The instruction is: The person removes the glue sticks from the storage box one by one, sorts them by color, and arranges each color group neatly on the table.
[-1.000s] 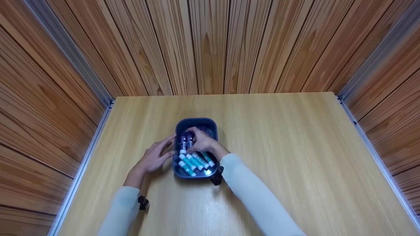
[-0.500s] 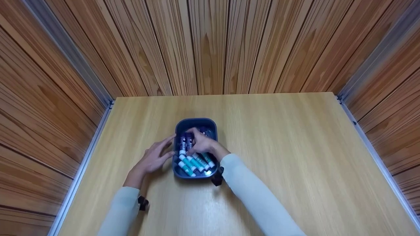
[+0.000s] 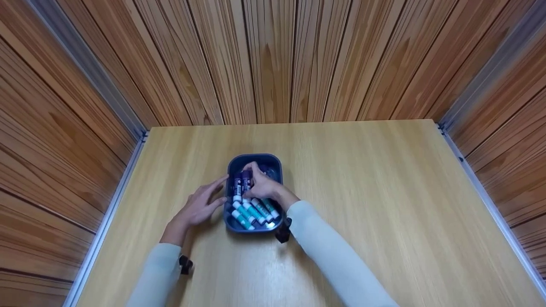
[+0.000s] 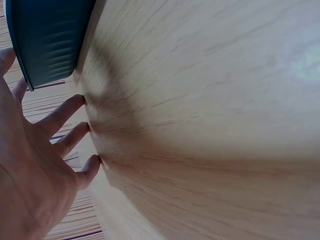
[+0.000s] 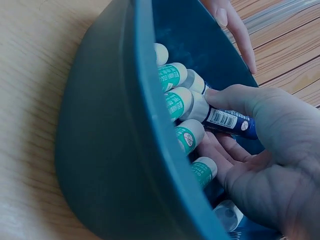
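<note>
A dark blue rectangular bin (image 3: 279,170) holds several glue sticks. Those with green labels (image 3: 256,209) lie slanted in its near half; dark purple ones lie beyond. My right hand (image 3: 265,186) reaches inside and pinches a purple glue stick (image 3: 246,181), thumb at its white cap and index finger at the far end. In the right wrist view the thumb presses on the cap of that glue stick (image 5: 225,120). Another purple glue stick (image 3: 237,186) lies just left of it. My left hand (image 3: 199,207), fingers spread, touches the bin's left rim with thumb and index finger; its other fingertips rest on the table.
The bin stands on a light wooden table (image 3: 362,204). Wood-plank walls (image 3: 273,59) with metal corner strips (image 3: 106,76) enclose the back and both sides. Dark wrist devices (image 3: 186,264) sit at both cuffs.
My right hand's fingertips have risen slightly around the purple glue stick, and more of its white cap shows. My left hand and the bin stay in place.
</note>
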`<state>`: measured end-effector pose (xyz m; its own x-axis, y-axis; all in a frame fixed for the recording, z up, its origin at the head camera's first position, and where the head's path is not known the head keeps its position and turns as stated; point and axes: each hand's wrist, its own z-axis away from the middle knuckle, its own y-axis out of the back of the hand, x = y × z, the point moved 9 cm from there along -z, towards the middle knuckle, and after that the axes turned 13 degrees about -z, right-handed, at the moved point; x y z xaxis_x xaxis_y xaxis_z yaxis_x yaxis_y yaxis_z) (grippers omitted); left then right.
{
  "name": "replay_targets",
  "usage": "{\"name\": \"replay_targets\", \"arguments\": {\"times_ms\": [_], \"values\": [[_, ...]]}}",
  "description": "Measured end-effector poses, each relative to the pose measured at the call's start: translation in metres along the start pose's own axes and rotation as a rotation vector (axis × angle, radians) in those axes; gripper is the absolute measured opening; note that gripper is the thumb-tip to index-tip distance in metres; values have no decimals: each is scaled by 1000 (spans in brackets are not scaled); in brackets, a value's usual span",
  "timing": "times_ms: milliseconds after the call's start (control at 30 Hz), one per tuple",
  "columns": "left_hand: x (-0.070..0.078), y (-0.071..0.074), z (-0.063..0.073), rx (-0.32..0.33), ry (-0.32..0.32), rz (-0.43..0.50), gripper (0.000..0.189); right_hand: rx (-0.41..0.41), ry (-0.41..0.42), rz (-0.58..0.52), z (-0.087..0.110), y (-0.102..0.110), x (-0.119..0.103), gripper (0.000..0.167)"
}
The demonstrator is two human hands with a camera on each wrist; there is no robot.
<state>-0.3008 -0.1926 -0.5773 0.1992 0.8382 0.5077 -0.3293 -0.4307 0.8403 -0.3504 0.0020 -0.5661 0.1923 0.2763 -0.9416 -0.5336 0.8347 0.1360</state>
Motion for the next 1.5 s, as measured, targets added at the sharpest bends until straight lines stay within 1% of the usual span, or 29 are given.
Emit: {"name": "replay_targets", "arguments": {"times_ms": [167,333,500,700,867,1100,1300,1500], "values": [[2,1,-1,16,-6,1,70,12,2,12,0,1,-1,75],[4,3,-3,41,-7,-39,69,-8,30,2,1,1,-6,76],[4,1,-4,31,10,-34,69,11,54,-22,2,7,-14,76],[1,-1,-3,25,15,-54,71,-7,52,-58,5,8,-21,79],[1,-1,-3,36,15,-65,70,-15,64,-42,7,8,-27,80],[1,-2,-3,41,13,-73,71,-16,56,-18,15,14,-34,80],[1,-3,-3,46,30,-86,71,-10,70,21,23,24,-40,80],[3,-2,-3,67,37,-89,71,-5,77,-7,29,40,-44,83]]}}
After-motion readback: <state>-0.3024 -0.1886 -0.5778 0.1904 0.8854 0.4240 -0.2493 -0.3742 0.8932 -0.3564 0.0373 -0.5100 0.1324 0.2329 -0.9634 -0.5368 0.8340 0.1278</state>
